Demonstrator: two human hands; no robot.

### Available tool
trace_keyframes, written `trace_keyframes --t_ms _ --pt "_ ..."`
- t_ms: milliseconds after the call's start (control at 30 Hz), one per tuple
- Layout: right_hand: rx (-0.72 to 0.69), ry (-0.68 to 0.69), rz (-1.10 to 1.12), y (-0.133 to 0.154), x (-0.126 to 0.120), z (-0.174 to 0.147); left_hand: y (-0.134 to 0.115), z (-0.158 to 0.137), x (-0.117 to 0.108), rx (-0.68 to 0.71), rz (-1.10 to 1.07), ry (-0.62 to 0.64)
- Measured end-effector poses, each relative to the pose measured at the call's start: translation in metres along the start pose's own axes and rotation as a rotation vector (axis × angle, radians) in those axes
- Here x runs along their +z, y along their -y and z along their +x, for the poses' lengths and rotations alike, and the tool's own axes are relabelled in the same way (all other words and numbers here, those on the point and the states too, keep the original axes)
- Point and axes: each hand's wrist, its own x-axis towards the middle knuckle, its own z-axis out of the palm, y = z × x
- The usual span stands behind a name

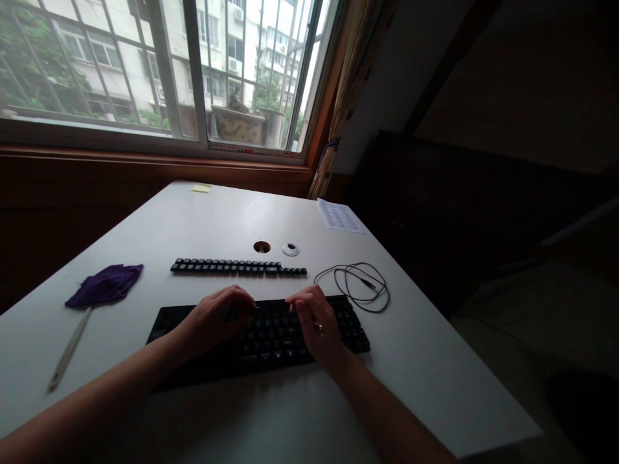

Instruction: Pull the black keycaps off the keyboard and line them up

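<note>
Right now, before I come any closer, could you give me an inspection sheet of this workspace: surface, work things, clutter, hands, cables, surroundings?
Surface: white desk, with a round hole and a round cover beside it.
Work things: black keyboard; black keycaps in rows beyond it.
Clutter: purple cloth at left, with a pale handle extending from it; yellow slip and printed paper toward the far edge.
Hands: left hand and right hand, both curled over the keyboard; whether either holds anything is unclear.
Cables: one thin black cable, loosely coiled beyond the keyboard's right end.
Surroundings: barred window ahead, patterned curtain at its right, buildings outside.
</note>
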Motion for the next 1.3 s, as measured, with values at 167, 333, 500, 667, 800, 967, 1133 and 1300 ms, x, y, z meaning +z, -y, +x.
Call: trace_keyframes --t_ms 167,333,500,667,800,967,1133,1300 --pt "-0.106 0.169 -0.067 -0.008 0.008 -0.003 -0.001 -0.002 0.001 0.037 -0.002 0.030" --pt "-0.190 0.190 -0.134 -0.013 0.017 -0.004 -0.003 -0.002 0.002 0.129 -0.016 0.045" --pt "-0.221 0.204 -0.171 -0.011 0.016 -0.003 -0.004 -0.003 0.001 0.167 0.028 0.079" --pt "-0.211 0.228 -0.185 -0.010 0.016 -0.004 -0.002 -0.004 0.003 0.178 0.039 0.097" --pt "-0.210 0.249 -0.181 -0.010 0.018 -0.005 0.000 -0.004 0.004 0.174 0.039 0.117" --pt "-0.196 0.246 -0.193 -0.012 0.012 -0.001 0.000 -0.002 0.005 0.168 0.051 0.131" --pt "-0.100 0.164 -0.252 -0.026 -0.019 0.010 -0.003 -0.001 0.005 0.152 0.116 0.162" --pt "0.009 0.049 -0.324 -0.063 -0.060 0.023 -0.004 0.000 0.009 0.147 0.213 0.311"
